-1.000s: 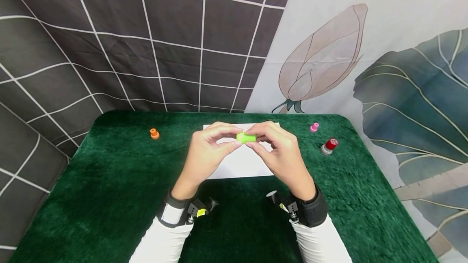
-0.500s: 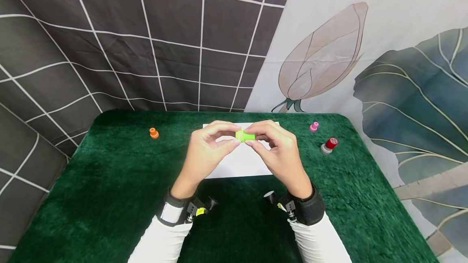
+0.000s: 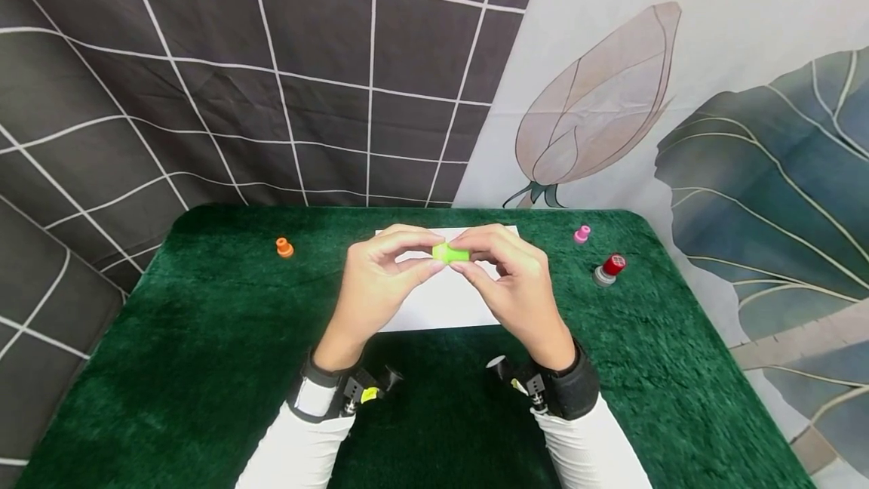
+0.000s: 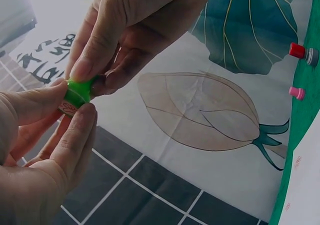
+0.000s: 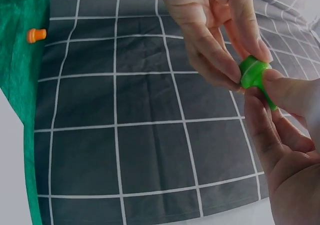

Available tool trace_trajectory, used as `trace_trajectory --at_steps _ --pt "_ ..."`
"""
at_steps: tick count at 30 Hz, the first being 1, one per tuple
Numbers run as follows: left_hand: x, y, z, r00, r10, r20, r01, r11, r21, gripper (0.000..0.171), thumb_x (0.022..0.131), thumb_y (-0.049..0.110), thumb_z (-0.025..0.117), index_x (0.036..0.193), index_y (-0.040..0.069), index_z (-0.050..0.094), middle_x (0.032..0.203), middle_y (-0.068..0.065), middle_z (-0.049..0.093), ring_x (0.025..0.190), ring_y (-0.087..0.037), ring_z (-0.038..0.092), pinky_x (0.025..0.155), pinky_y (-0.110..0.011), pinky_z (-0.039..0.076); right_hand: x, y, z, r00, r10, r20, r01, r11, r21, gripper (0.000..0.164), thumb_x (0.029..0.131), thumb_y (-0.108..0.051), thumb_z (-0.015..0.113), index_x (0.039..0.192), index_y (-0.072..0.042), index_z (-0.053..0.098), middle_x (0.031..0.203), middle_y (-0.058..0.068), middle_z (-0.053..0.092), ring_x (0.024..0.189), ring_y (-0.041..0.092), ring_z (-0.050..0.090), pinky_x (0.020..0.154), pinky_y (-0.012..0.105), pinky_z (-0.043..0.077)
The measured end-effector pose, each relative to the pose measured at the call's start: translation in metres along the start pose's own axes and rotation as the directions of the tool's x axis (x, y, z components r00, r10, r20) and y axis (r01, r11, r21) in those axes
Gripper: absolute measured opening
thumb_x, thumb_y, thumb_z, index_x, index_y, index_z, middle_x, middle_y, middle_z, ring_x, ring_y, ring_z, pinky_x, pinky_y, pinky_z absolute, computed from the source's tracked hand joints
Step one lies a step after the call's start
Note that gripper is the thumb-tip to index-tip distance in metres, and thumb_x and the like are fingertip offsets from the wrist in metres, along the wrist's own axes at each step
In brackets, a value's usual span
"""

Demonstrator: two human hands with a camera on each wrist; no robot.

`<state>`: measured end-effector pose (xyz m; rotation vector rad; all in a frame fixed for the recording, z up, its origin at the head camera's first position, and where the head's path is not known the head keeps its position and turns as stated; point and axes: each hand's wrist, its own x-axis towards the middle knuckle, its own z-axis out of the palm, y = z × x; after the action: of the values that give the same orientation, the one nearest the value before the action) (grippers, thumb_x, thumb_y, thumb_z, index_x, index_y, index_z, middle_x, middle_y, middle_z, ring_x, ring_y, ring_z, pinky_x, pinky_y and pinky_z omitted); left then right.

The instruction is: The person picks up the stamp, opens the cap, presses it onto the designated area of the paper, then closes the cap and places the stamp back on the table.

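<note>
Between both hands, above a white sheet of paper (image 3: 441,304), is a small bright green stamp (image 3: 451,253). My left hand (image 3: 380,270) pinches its wider end between thumb and fingertips. The thumb and fingers of my right hand (image 3: 519,274) pinch the narrower handle from the other side. Red print shows on the wide end of the green stamp (image 4: 70,105) in the left wrist view. The right wrist view shows its flared body (image 5: 253,71), with the fingertips of both hands almost meeting around it. Fingers cover part of the stamp.
An orange stamp (image 3: 284,247) stands at the back left of the green cloth-covered table (image 3: 204,338). At the right are a pink stamp (image 3: 581,234) and a larger red stamp (image 3: 614,265) with a grey base. Small red marks show on the paper (image 4: 305,185). Patterned cloths hang behind.
Both hands and the green stamp have shifted very slightly left in the head view. Each hand keeps its pinch, and the other stamps stay in place.
</note>
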<state>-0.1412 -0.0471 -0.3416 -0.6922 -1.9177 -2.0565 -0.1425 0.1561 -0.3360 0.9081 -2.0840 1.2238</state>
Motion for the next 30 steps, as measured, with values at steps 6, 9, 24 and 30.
trace_trajectory --at_steps 6,9,24,30 --pt "0.001 0.002 -0.009 0.999 0.004 -0.053 -0.003 1.0 0.022 0.032 0.081 -0.009 0.082 0.113 -0.005 0.076 0.113 -0.017 0.075 0.108 -0.022 0.072 0.094 -0.039 0.061 0.0 0.0 -0.006 0.999 0.044 -0.016 -0.044 0.999 0.001 0.029 0.081 0.007 0.083 0.108 -0.004 0.077 0.106 0.008 0.074 0.084 0.013 0.061 0.063 0.017 0.05" --pt "0.002 0.003 -0.016 0.996 0.015 -0.09 -0.011 0.999 0.047 0.033 0.08 -0.01 0.082 0.113 -0.004 0.076 0.112 -0.016 0.076 0.107 -0.021 0.073 0.092 -0.035 0.062 0.0 0.001 -0.011 0.998 0.051 -0.02 -0.052 0.998 -0.038 0.029 0.081 0.006 0.083 0.107 -0.005 0.078 0.106 0.007 0.075 0.082 0.014 0.06 0.061 0.017 0.045" --pt "0.005 0.006 -0.034 0.986 0.081 -0.149 -0.06 0.988 0.139 0.03 0.082 -0.011 0.08 0.111 -0.006 0.077 0.113 -0.017 0.074 0.1 -0.018 0.07 0.091 -0.034 0.062 0.001 0.031 0.008 0.995 -0.016 0.102 0.039 0.975 -0.221 0.023 0.087 -0.003 0.081 0.108 -0.007 0.075 0.104 0.006 0.073 0.084 0.016 0.067 0.07 0.028 0.058" --pt "0.004 0.006 -0.036 0.985 0.087 -0.15 -0.066 0.988 0.142 0.029 0.083 -0.01 0.079 0.112 -0.006 0.077 0.112 -0.018 0.074 0.1 -0.018 0.07 0.09 -0.035 0.062 0.01 0.059 0.026 0.957 0.095 0.273 -0.01 0.954 -0.298 0.016 0.091 -0.003 0.077 0.106 -0.007 0.074 0.103 0.006 0.07 0.085 0.017 0.067 0.074 0.032 0.061"
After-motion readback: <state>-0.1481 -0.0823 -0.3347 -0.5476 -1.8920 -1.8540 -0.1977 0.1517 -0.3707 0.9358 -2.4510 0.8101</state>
